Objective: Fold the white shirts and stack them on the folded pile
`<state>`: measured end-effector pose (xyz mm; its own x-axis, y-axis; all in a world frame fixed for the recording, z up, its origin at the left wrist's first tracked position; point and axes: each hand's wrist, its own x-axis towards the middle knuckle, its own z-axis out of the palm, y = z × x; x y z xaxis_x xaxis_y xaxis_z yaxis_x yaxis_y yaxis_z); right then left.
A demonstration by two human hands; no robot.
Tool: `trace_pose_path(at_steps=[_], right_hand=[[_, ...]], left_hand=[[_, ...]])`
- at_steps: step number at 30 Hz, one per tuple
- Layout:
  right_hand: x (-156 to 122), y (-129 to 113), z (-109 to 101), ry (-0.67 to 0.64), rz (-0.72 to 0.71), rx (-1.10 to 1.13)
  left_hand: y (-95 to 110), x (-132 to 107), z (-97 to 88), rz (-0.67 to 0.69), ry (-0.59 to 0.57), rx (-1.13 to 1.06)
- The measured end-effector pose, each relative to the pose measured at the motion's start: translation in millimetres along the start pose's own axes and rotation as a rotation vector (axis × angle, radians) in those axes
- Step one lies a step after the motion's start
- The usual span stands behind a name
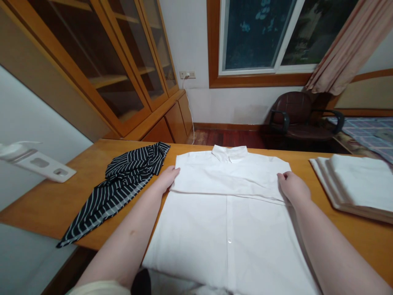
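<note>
A white button-up shirt (202, 229) lies front up on the wooden table, its collar at the far edge. Its sleeves are laid across the chest, one over the other. My left hand (168, 178) grips the shirt's left side near the shoulder, thumb on top and the other fingers mostly hidden beneath. On the opposite side, my right hand (294, 188) pinches the sleeve and side edge between thumb and fingers. The shirt's lower end runs toward my body and out of the bottom of the view.
A black-and-white striped garment (123, 184) lies crumpled left on the table (37, 205). Folded white cloths (362, 180) are stacked at the right. A white plastic stand (46, 164) juts in at far left. Beyond are a glass-door cabinet (123, 61) and a chair (301, 114).
</note>
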<state>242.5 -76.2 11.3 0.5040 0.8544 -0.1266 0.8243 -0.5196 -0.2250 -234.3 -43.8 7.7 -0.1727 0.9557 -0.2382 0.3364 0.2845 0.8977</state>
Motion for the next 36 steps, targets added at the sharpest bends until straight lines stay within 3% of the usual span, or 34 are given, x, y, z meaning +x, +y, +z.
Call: trace_pose_path(at_steps=[3, 6, 9, 12, 15, 19, 22, 28, 30, 32, 36], right_hand=[[-1.1, 0.4, -0.7, 0.014, 0.010, 0.028], [-0.9, 1.5, -0.5, 0.049, 0.006, 0.059], [1.4, 3.9, 1.0, 0.104, 0.001, 0.107], [4.6, 7.1, 3.5, 0.170, 0.016, 0.166], [5.9, 9.2, 4.8, 0.210, 0.024, 0.208], [3.2, 8.5, 2.3, 0.226, 0.030, 0.226], [0.9, 7.4, -1.0, 0.237, 0.052, 0.234], [1.6, 8.3, -2.2, 0.199, 0.067, 0.223], [2.6, 9.0, -1.4, 0.197, 0.068, 0.222], [3.5, 9.4, -0.7, 0.196, 0.066, 0.217], [4.1, 8.7, -0.1, 0.181, 0.057, 0.197]], left_hand=[[6.5, 18.8, 7.1, -0.020, 0.009, -0.218], [4.0, 33.7, 7.7, -0.019, 0.112, -0.406], [-4.7, 42.6, 2.6, 0.027, 0.181, -0.460], [-12.3, 44.8, -1.4, 0.068, 0.155, -0.489], [-14.4, 42.4, -1.3, 0.091, 0.105, -0.422], [-12.5, 36.9, -1.1, 0.199, 0.058, -0.173], [-10.6, 31.0, -5.4, 0.173, 0.015, -0.088], [-1.2, 9.7, -18.2, 0.040, -0.336, -0.118], [1.4, 5.0, -19.6, -0.001, -0.398, -0.095], [2.0, 4.2, -18.5, -0.047, -0.364, -0.056], [0.4, 8.6, -12.9, -0.144, -0.191, 0.028]])
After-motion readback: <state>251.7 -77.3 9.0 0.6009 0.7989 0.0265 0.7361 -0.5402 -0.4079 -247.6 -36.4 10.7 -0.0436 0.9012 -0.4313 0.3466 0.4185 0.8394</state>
